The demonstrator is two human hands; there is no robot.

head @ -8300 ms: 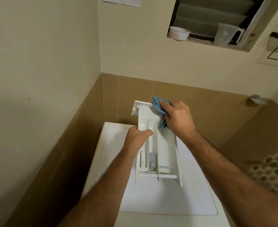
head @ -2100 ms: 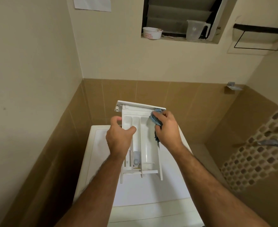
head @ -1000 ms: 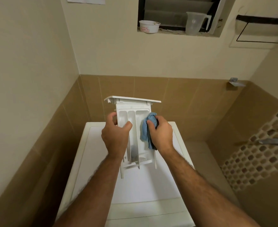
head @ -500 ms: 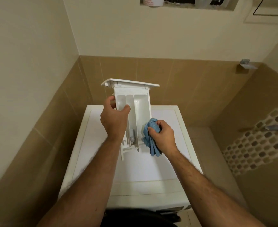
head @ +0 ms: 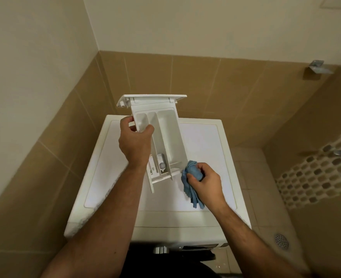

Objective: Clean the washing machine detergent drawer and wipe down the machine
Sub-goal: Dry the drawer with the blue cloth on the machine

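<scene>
The left hand [head: 134, 142] grips the pulled-out detergent drawer [head: 161, 137], the right hand [head: 204, 182] squeezes the blue cloth [head: 190, 184] at its end; the washing machine [head: 201, 145] looks not wiped yet.

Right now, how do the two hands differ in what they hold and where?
The left hand grips the drawer by its left wall, up near the front panel; the right hand bunches the blue cloth down at the drawer's near right corner. The left holds rigid white plastic clear of the washing machine; the right holds soft fabric that hangs loose. Both are closed around something.
</scene>
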